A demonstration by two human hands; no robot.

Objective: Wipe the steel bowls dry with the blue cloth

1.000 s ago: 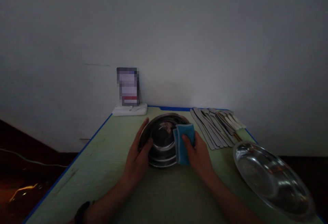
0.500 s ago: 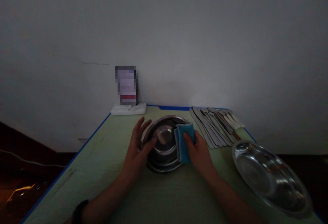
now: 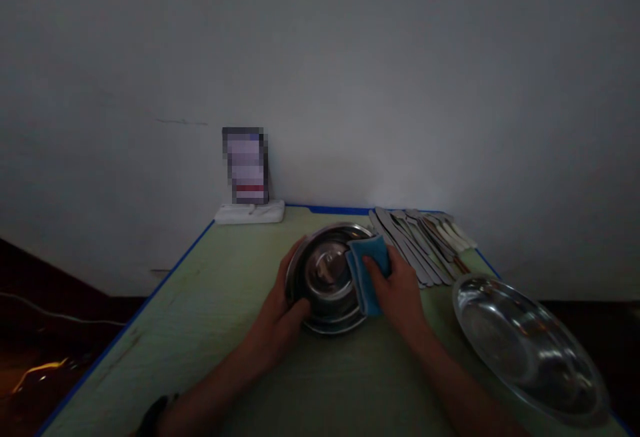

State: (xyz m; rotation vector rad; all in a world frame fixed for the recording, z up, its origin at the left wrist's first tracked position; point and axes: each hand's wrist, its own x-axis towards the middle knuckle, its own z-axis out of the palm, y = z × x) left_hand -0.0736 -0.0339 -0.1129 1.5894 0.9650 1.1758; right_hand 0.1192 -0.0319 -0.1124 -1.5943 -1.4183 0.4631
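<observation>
A dark wristband circles the left wrist; a wide metal basin sits on the right of the green tabletop. Mid-table, the left hand grips a metal bowl by its left side — the right hand clasps a folded blue cloth against its right rim. Beyond lie cutlery and, by the wall, a propped screen.

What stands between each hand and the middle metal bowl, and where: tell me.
A folded blue cloth stands between the right hand and the metal bowl, at the bowl's right side. Nothing visible stands between the left hand and the bowl; that hand's grip is on the left side.
</observation>
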